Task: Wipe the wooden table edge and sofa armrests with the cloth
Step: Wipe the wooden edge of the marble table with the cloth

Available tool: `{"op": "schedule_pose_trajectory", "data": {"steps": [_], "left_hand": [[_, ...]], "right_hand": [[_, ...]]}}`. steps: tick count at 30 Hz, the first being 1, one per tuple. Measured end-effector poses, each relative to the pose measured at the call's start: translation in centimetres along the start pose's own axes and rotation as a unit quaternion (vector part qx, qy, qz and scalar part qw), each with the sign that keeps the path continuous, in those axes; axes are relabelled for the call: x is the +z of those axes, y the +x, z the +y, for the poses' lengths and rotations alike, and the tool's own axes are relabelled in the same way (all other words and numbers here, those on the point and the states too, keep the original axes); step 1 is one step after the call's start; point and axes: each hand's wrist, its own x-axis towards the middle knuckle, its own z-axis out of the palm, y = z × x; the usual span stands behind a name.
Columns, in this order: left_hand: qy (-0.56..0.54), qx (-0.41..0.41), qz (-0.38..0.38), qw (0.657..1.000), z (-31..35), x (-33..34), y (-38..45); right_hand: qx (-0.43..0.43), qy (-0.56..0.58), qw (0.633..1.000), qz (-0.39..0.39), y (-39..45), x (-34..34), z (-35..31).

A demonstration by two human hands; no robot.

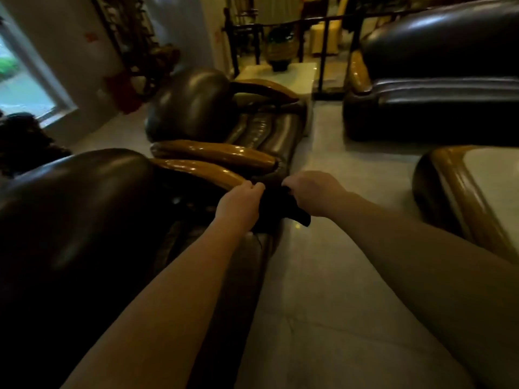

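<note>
Hands meet at the frame's centre, both closed on one dark cloth (276, 207). The left hand (238, 204) pinches its near side, the right hand (311, 196) grips its far side, and a loose corner hangs down toward 5 o'clock from the right fist. The cloth sits just past the tip of the nearest wooden armrest (202, 171), which runs off toward 10 o'clock. I cannot tell whether the fabric touches the wood or hangs just clear of it. A second armrest (216, 151) lies just beyond, at 11 o'clock. The table (463, 192), with its wooden edge, is well apart at 3 o'clock.

My reading is that the cloth is being gathered or refolded before a wipe, so several things could go wrong here:

- A bunched cloth would touch the rounded wood along only a narrow strip, leaving streaks on the glossy finish.
- The dangling corner could drag over the dark leather seat (247, 259) or the floor (323, 276) and pick up grit, which would then scratch the lacquer.
- Two hands on one small cloth leave neither free to steady the body. A long reach toward the armrest's far end at 10 o'clock could end in a slip.
- Dim light and blur make missed patches hard to spot.
</note>
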Motion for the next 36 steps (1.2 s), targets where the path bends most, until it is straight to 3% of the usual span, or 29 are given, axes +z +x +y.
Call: {"op": "schedule_pose_trajectory", "data": {"steps": [10, 20, 31, 36], "left_hand": [[-0.025, 0.107, -0.05, 0.993, 9.7, 4.0, 15.5], [-0.062, 0.201, -0.092, 0.973, 14.8, 10.1, 35.2], [-0.072, 0.306, -0.099, 0.944, 22.9, 13.6, 55.1], [-0.058, 0.36, -0.091, 0.927, 29.6, 16.7, 63.1]], "right_hand": [[0.128, 0.003, 0.992, -0.003, -0.7, -1.1, 16.2], [0.237, -0.009, 0.971, -0.033, 6.2, 0.4, 32.6], [0.329, -0.014, 0.943, 0.042, 10.6, -0.1, 49.3], [0.395, -0.002, 0.919, 0.021, 10.7, 0.1, 58.5]]}}
